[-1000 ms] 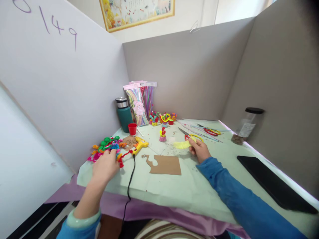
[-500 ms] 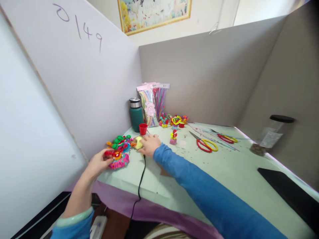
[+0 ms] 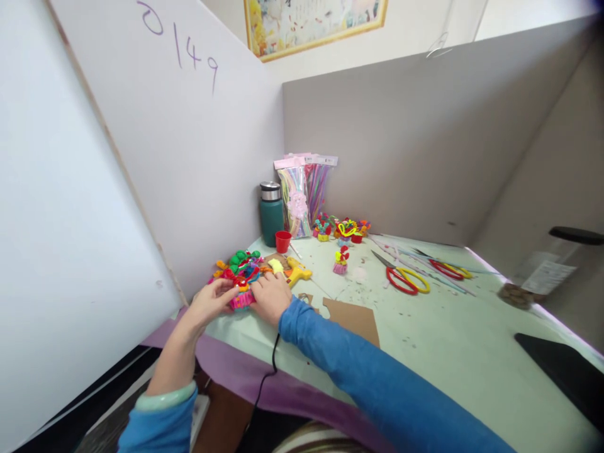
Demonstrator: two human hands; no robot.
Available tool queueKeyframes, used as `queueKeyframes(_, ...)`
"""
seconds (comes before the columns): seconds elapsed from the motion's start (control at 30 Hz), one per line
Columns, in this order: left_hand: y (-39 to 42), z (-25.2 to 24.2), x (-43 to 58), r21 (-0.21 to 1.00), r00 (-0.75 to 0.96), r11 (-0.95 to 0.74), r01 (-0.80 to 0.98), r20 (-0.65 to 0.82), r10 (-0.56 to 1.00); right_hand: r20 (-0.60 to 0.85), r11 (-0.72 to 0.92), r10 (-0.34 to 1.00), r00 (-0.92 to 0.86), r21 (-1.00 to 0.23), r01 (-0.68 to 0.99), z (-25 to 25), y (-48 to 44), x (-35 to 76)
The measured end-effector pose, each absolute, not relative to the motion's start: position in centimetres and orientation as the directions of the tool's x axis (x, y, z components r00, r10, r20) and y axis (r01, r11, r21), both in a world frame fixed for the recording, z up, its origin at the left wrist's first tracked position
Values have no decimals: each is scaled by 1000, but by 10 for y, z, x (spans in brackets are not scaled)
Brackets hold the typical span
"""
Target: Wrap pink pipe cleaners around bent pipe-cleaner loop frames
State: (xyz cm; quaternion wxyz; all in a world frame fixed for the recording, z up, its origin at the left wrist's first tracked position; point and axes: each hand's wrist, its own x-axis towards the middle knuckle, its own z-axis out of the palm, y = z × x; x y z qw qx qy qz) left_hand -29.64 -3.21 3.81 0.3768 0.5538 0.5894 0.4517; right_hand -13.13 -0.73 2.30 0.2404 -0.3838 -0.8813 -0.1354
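Both my hands are on a bright pink pipe-cleaner ornament (image 3: 241, 301) with red and orange parts at the table's left front. My left hand (image 3: 212, 304) pinches its left side between thumb and fingers. On the other side, my right hand (image 3: 272, 298) curls its fingers against the ornament; the fingertips are partly hidden. Right behind lies a heap of fuzzy pieces, with green loops (image 3: 243, 257) on top. A yellow glue gun (image 3: 298, 272) rests just beyond my right hand, and a black cord (image 3: 268, 374) runs down over the table edge from beneath that hand.
Brown cardboard (image 3: 353, 319) lies right of my right forearm. Red-and-yellow scissors (image 3: 408, 281) and a small fuzzy figure (image 3: 341, 260) are farther back. A red cup (image 3: 283, 241), green bottle (image 3: 272, 217) and bagged pipe cleaners (image 3: 297, 198) stand by the corner. Grey panels (image 3: 401, 145) enclose the table.
My right hand has moved from the glue gun back to the ornament, uncovering the gun and the cardboard. My left hand stays at the ornament. The view has turned slightly left.
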Motion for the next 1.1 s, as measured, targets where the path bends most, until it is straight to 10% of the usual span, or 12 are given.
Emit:
queueKeyframes(0.5,-60,69,-284,936,30,-204,288,204,979,651,820,553,-519,-317,477,41,-19,-109)
queueKeyframes(0.8,-84,96,-246,986,108,-164,28,160,981,773,871,422,-474,-201,448,79,-66,-62)
queueKeyframes(1.1,-93,71,-179,972,133,-155,176,132,982,781,792,462,-420,-151,592,59,-99,-5)
